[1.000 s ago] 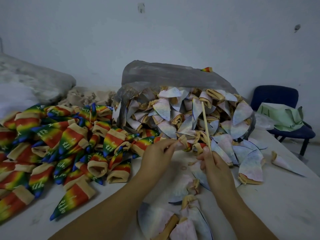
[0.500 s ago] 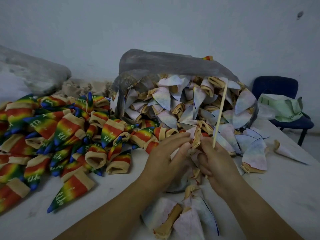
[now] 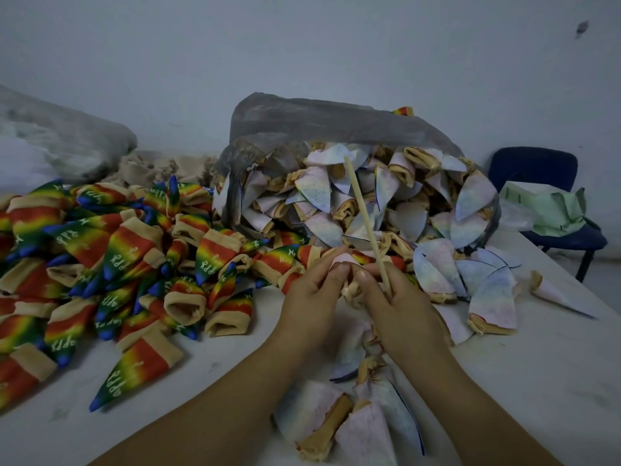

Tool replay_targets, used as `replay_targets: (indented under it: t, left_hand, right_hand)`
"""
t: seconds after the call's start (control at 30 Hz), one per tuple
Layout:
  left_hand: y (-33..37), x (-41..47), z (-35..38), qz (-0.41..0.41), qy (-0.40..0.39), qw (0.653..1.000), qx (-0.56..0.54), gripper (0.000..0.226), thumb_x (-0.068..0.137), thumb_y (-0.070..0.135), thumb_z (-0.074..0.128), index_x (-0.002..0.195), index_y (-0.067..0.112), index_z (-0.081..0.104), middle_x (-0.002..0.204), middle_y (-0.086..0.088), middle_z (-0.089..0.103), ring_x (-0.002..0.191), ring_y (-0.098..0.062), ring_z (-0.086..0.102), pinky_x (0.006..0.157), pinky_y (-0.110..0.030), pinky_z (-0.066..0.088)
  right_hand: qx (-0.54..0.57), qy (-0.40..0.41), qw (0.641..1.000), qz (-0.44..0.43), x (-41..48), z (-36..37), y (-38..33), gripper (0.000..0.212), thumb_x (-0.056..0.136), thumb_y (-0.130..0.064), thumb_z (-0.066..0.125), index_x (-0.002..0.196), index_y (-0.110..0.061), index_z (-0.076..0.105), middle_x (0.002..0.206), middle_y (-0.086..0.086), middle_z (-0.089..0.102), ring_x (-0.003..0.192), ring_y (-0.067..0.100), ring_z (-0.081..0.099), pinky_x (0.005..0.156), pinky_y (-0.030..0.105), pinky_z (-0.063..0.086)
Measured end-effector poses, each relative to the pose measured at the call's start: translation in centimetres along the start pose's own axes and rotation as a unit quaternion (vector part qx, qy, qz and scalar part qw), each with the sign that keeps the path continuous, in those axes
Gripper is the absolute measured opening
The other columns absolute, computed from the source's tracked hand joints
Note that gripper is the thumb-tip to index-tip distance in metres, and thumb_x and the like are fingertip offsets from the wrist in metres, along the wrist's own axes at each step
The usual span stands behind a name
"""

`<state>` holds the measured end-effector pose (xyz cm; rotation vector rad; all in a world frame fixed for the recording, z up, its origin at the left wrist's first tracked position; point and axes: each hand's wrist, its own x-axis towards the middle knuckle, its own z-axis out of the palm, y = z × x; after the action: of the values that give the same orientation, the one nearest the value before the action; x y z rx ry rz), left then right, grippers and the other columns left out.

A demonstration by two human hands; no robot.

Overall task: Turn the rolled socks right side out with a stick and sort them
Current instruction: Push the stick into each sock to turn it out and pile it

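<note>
Stick (image 3: pixel 366 223) near-upright in right hand (image 3: pixel 403 307), top leaning left.

A plain, pale grey-white wall (image 3: pixel 302 55) fills the upper half, dimly and evenly lit, with a small dark mark (image 3: pixel 582 28) toward 1 o'clock. A white, slightly scuffed tabletop (image 3: pixel 537 381) runs across the lower half, its far edge slanting down toward 3 o'clock. Beyond that edge, at 3 o'clock, a dark blue chair (image 3: pixel 531 166) stands against the wall, crumpled light green sheets (image 3: pixel 551 206) piled on its seat. Pale floor (image 3: pixel 605 277) shows beneath it.
</note>
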<state>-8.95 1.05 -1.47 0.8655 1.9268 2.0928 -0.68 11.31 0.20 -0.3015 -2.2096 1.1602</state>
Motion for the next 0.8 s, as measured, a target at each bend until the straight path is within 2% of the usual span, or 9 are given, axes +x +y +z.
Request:
replay_targets:
  t: [0.13, 0.27, 0.33, 0.43, 0.53, 0.6, 0.67, 0.73, 0.8]
  left_hand:
    - [0.5, 0.1, 0.1, 0.023, 0.005, 1.000, -0.020, 0.029, 0.095, 0.018, 0.062, 0.102, 0.044, 0.072, 0.118, 0.016, 0.065, 0.117, -0.004, 0.059, 0.103, -0.032, 0.048]
    - [1.2, -0.2, 0.0, 0.057, -0.045, 0.997, -0.020, 0.030, 0.090, 0.027, 0.064, 0.095, 0.056, 0.073, 0.106, 0.025, 0.068, 0.107, 0.003, 0.061, 0.090, -0.016, 0.048]
    - [1.3, -0.3, 0.0, 0.055, -0.048, 0.996, -0.043, 0.023, 0.085, 0.032, 0.066, 0.101, 0.047, 0.073, 0.105, 0.022, 0.070, 0.103, 0.003, 0.064, 0.084, -0.011, 0.049]
    - [0.9, -0.1, -0.1, 0.050, -0.002, 0.995, -0.083, 0.029, 0.080, 0.033, 0.070, 0.107, 0.025, 0.066, 0.101, 0.010, 0.071, 0.095, -0.005, 0.068, 0.078, -0.016, 0.053]
    - [0.9, 0.1, -0.2, 0.044, 0.021, 0.995, -0.086, 0.021, 0.079, 0.036, 0.068, 0.097, 0.024, 0.071, 0.100, -0.003, 0.071, 0.093, -0.014, 0.069, 0.080, -0.022, 0.055]
    - [1.0, 0.1, -0.2, 0.013, 0.035, 0.993, -0.111, 0.013, 0.085, 0.029, 0.067, 0.094, 0.022, 0.074, 0.099, -0.007, 0.072, 0.094, -0.016, 0.070, 0.082, -0.021, 0.055]
    - [0.9, 0.2, -0.2, -0.006, 0.032, 0.992, -0.123, 0.013, 0.092, 0.020, 0.063, 0.097, 0.016, 0.074, 0.100, -0.010, 0.072, 0.097, -0.018, 0.070, 0.086, -0.025, 0.056]
    - [1.0, 0.2, 0.0, -0.034, 0.021, 0.987, -0.157, 0.018, 0.092, 0.020, 0.061, 0.099, 0.009, 0.072, 0.102, -0.015, 0.070, 0.100, -0.022, 0.068, 0.093, -0.029, 0.054]
    - [1.1, 0.2, 0.1, -0.075, 0.007, 0.970, -0.231, 0.019, 0.089, 0.020, 0.059, 0.094, 0.004, 0.067, 0.093, -0.014, 0.067, 0.093, -0.022, 0.066, 0.091, -0.027, 0.053]
  right_hand:
    - [0.002, 0.027, 1.000, -0.012, 0.1, 0.0, -0.1, 0.020, 0.098, -0.029, 0.044, 0.080, -0.037, 0.047, 0.069, -0.009, 0.056, 0.068, -0.010, 0.053, 0.056, 0.003, 0.038]
    - [-0.005, 0.031, 1.000, -0.004, 0.2, 0.0, -0.1, 0.016, 0.099, -0.029, 0.042, 0.084, -0.034, 0.045, 0.073, -0.009, 0.055, 0.065, -0.014, 0.053, 0.054, 0.002, 0.037]
    - [-0.010, 0.032, 0.999, -0.003, 0.2, 0.0, -0.1, 0.012, 0.099, -0.031, 0.041, 0.088, -0.033, 0.047, 0.075, -0.010, 0.057, 0.067, -0.014, 0.054, 0.053, 0.002, 0.037]
    - [-0.015, 0.038, 0.999, -0.011, 0.2, 0.2, -0.1, 0.013, 0.097, -0.035, 0.041, 0.086, -0.036, 0.046, 0.077, -0.011, 0.058, 0.070, -0.010, 0.056, 0.055, 0.004, 0.039]
    - [-0.010, 0.033, 0.999, -0.014, 0.3, 0.4, 0.1, 0.014, 0.096, -0.039, 0.040, 0.084, -0.038, 0.046, 0.080, -0.008, 0.060, 0.073, 0.003, 0.060, 0.061, 0.019, 0.047]
    - [-0.018, 0.033, 0.999, -0.014, 0.2, 0.6, 0.1, 0.015, 0.095, -0.041, 0.039, 0.082, -0.037, 0.045, 0.080, -0.007, 0.060, 0.076, 0.012, 0.062, 0.064, 0.032, 0.050]
    - [-0.019, 0.039, 0.999, -0.018, 0.2, 0.6, -0.1, 0.018, 0.092, -0.048, 0.036, 0.080, -0.037, 0.044, 0.077, -0.007, 0.060, 0.076, 0.014, 0.062, 0.066, 0.037, 0.051]
    - [-0.013, 0.040, 0.999, -0.019, 0.1, 0.7, -0.2, 0.022, 0.087, -0.054, 0.032, 0.081, -0.036, 0.044, 0.076, -0.007, 0.061, 0.074, 0.015, 0.063, 0.070, 0.042, 0.051]
    - [-0.026, 0.040, 0.999, -0.015, 0.1, 1.0, -0.1, 0.020, 0.092, -0.049, 0.033, 0.081, -0.036, 0.043, 0.075, -0.008, 0.060, 0.075, 0.015, 0.062, 0.078, 0.047, 0.049]
